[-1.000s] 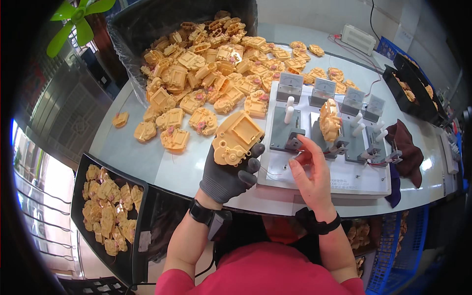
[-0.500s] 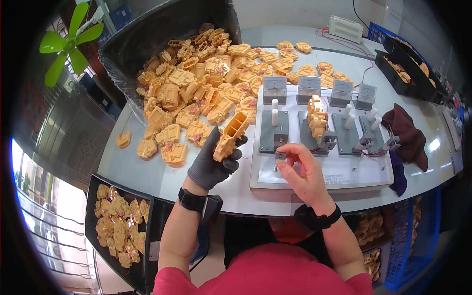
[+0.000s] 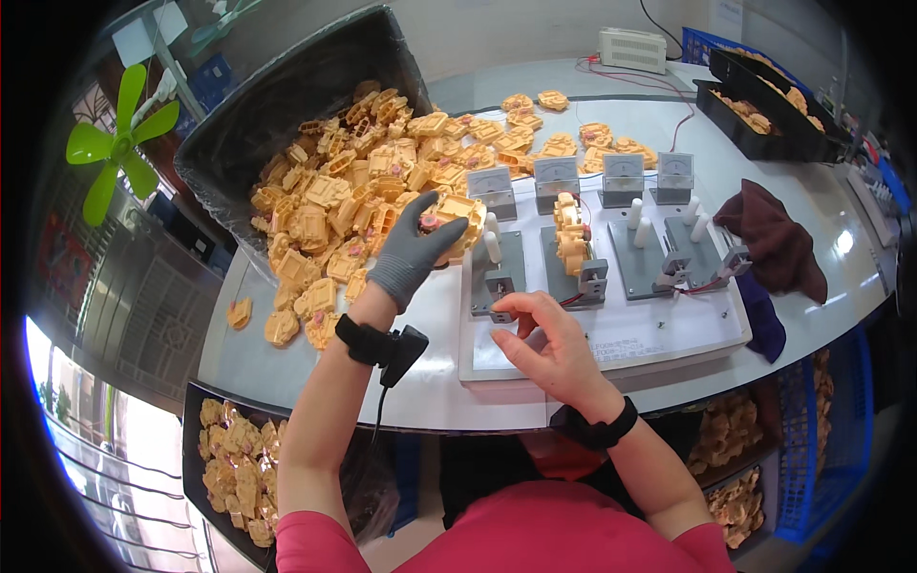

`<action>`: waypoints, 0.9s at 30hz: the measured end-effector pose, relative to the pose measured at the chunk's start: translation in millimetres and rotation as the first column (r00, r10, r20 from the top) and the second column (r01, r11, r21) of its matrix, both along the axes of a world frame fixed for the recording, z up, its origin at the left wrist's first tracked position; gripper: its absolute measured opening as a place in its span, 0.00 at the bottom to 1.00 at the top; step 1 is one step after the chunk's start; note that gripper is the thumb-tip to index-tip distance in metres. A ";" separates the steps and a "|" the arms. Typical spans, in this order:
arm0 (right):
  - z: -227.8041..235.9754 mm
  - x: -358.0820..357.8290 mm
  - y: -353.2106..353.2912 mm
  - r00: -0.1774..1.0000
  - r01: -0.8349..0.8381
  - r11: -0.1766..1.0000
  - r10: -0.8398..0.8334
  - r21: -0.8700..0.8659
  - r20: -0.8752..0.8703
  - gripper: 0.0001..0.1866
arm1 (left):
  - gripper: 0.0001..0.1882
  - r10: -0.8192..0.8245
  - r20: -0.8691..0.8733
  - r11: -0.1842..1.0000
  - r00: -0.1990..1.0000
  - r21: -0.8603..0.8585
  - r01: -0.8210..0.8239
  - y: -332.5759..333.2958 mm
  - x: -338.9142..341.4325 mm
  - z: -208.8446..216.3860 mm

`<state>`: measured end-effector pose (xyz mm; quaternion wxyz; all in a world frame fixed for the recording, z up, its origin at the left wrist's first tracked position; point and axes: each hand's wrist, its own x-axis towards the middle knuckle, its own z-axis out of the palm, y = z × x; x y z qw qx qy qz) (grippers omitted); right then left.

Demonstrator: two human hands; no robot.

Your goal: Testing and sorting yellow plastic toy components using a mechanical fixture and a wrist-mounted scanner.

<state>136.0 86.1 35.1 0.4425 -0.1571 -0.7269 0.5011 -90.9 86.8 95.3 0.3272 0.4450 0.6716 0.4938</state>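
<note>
My left hand (image 3: 409, 256), in a grey glove, grips a tan plastic housing (image 3: 462, 212) with a bit of pink wire showing. It holds this part above the back of the leftmost grey test plate (image 3: 511, 258), close to two white pegs (image 3: 492, 244). My bare right hand (image 3: 562, 355) has its forefinger and thumb around the small metal clamp (image 3: 500, 316) at that plate's front edge. On the second plate another tan housing (image 3: 571, 239) stands upright against its metal clamp (image 3: 592, 277).
A heap of tan housings (image 3: 325, 229) spills from a lined black bin (image 3: 224, 143). Several dial meters (image 3: 556, 177) line the white board (image 3: 621, 329). Farther right lie a dark cloth (image 3: 774, 239) and black trays (image 3: 755, 143). A power box (image 3: 632, 50) stands behind.
My left hand has carried the housing forward and tipped it over, toward the leftmost plate's pegs. My right hand stays at the same clamp. The whole view has shifted a little.
</note>
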 end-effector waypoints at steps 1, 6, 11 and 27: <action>0.1 0.0 0.1 1.000 -0.006 1.000 0.006 0.006 0.018 0.16 | 0.42 -0.007 -0.002 1.000 1.000 -0.001 0.007 1.7 2.1 0.3; -3.3 -0.1 3.1 1.000 0.017 0.999 -0.017 0.034 0.010 0.16 | 0.38 -0.022 -0.723 0.990 0.690 0.082 0.118 7.0 25.3 14.7; -3.4 -1.9 2.3 1.000 0.021 0.997 -0.020 0.076 -0.011 0.17 | 0.30 -0.236 -0.785 0.954 0.572 -0.076 0.290 6.4 30.0 24.3; -11.0 -2.8 -1.5 0.980 0.200 0.976 -0.198 0.085 -0.036 0.08 | 0.32 0.134 -0.273 0.988 0.953 0.110 -0.107 -87.0 49.8 -81.3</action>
